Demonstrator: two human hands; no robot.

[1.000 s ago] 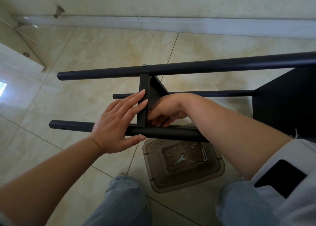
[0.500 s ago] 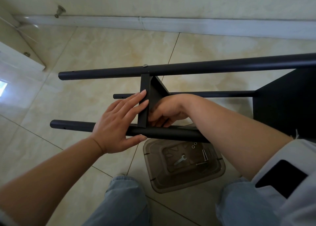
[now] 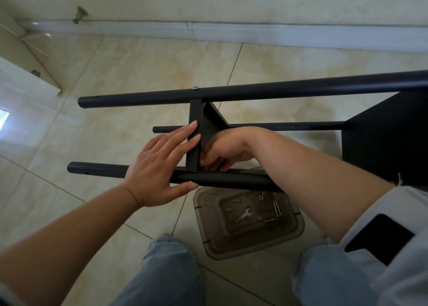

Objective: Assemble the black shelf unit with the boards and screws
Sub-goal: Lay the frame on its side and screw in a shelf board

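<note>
Shelf unit lies on its side on the floor [image 3: 129, 78], poles running left-right in front of us. Small board [image 3: 194, 134] stands edge-on between the top pole [image 3: 254, 91] and the near pole [image 3: 222, 180]; a screw head [image 3: 196, 87] already shows on the top pole right above it, so that end looks fixed. We keep the left hand [image 3: 159, 164] flat, fingers straight against the board's left face, thumb under the near pole, most likely to stop the board swinging and hold its hole lined up with the pole. Right hand [image 3: 222, 149] reaches in behind the board with fingers curled at the board-pole joint; we can't tell what it pinches, the board hides the fingertips, probably a screw or nut going in from that side. Far pole [image 3: 278, 126] runs behind, and a larger board [image 3: 384, 141] is already on at the right. Spare hardware sits close below: plastic lid [image 3: 294, 234] on the floor by our knees with wrench [image 3: 243, 215], bolts [image 3: 277, 209] and washers [image 3: 261, 195], within easy reach. We judge this as mid-assembly, near-pole joint of the small board in hand.
</note>
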